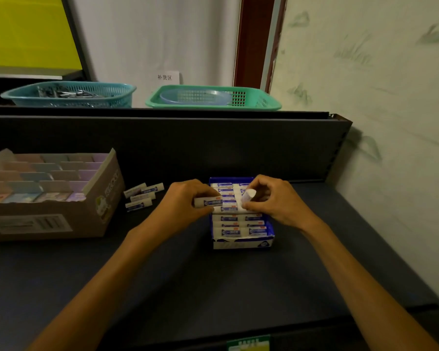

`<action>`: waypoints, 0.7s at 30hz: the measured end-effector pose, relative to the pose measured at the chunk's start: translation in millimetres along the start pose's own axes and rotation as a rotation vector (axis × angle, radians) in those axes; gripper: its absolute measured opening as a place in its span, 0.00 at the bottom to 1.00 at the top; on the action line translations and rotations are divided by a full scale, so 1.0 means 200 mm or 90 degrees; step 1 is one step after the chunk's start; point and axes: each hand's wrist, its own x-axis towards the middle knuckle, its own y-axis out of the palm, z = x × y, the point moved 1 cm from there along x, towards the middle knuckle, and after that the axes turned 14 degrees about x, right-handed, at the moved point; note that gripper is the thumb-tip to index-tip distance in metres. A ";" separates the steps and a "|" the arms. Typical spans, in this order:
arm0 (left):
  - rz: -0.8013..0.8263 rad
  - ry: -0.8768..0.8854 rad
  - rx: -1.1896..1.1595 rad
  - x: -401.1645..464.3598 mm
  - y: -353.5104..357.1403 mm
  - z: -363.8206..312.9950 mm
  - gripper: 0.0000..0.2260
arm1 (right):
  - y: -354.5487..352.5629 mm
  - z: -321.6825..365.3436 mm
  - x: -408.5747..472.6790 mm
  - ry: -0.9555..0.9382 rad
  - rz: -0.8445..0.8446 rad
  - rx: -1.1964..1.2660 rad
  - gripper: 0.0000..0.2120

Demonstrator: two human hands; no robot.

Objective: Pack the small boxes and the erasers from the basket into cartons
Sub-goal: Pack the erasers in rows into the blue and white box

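Mid-step: filling blue carton (241, 240), bench centre twd back edge. Left hand (185, 201) pinching eraser (208, 201), right hand (276, 201) pinching another (249, 195), both over rows. Next: slot into gaps; loose erasers (142, 196) left of carton, still to pack.

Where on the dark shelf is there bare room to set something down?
Bare: the shelf in front of the blue eraser carton, and right of it towards the wall. Crowded: between the brown carton and the left hand, where loose erasers lie.
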 end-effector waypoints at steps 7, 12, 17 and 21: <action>-0.015 -0.001 0.001 0.02 0.02 -0.03 0.17 | -0.03 -0.01 -0.03 -0.002 0.024 0.119 0.12; -0.010 0.007 -0.004 0.03 0.03 -0.06 0.17 | -0.05 -0.05 -0.03 0.009 0.008 0.111 0.09; -0.005 0.007 -0.008 0.04 0.04 -0.08 0.17 | -0.07 -0.07 -0.03 0.020 0.018 0.146 0.12; 0.003 0.003 -0.003 0.05 0.05 -0.09 0.17 | -0.09 -0.07 -0.04 -0.004 -0.007 0.092 0.13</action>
